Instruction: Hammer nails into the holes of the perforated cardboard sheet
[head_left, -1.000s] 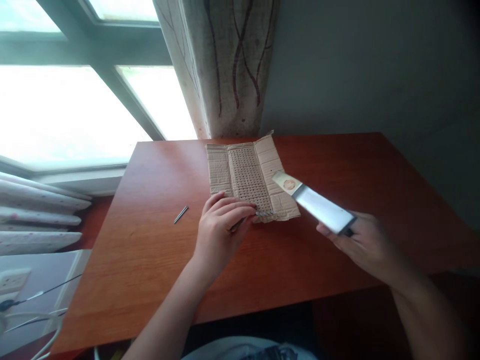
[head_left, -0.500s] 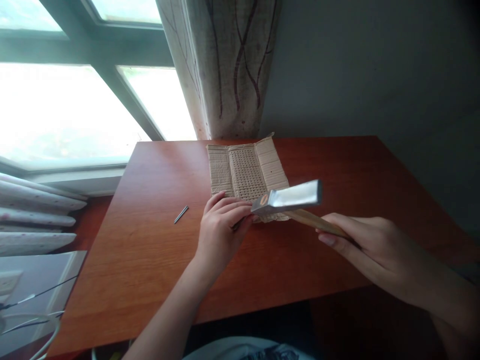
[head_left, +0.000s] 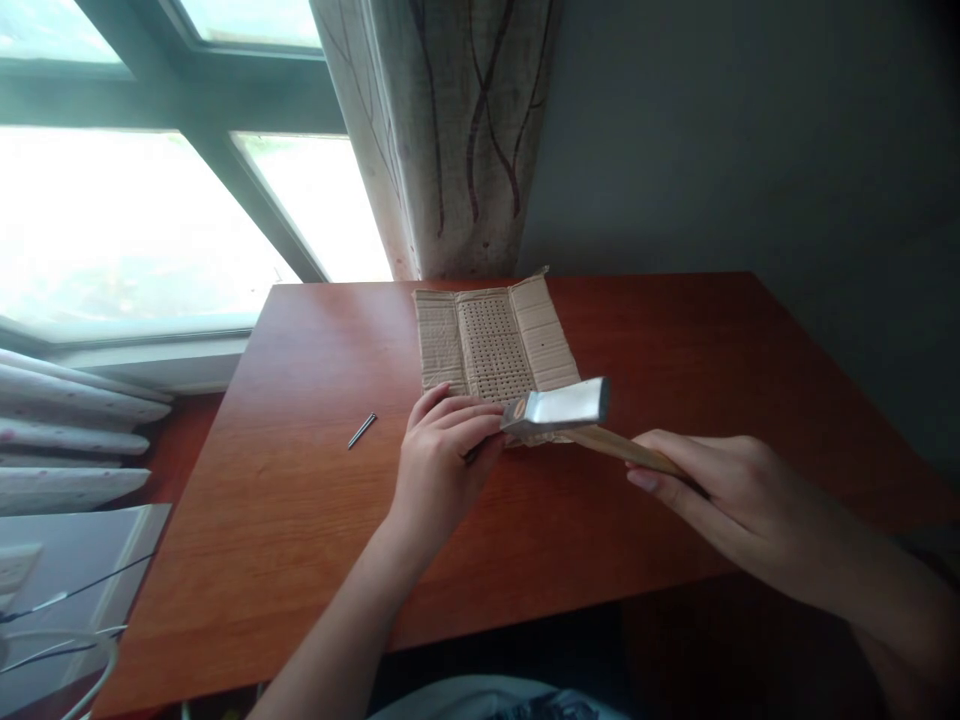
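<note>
My right hand [head_left: 720, 495] is wrapped round the wooden handle of a hammer [head_left: 566, 405], whose silver metal head hangs over the lower edge of a cardboard sheet [head_left: 491, 340]. The sheet lies on the table and carries rows of small punched holes in its middle panel. Resting at its lower left edge, my left hand [head_left: 450, 450] has thumb and fingers pinched together by the hammer head. A small dark bit shows between these fingers, but what they hold is mostly hidden. To the left of that hand a steel nail [head_left: 362, 430] lies on the wood.
The reddish-brown wooden table [head_left: 300, 560] stands against a window [head_left: 150, 220] and a patterned curtain [head_left: 465, 130]. White cables [head_left: 97, 680] hang by a wall socket [head_left: 19, 575] at the lower left.
The hammer head has come slightly down and to the left, closer to my left hand, with my right hand shifting left along with it. My left hand and the cardboard have stayed in place.
</note>
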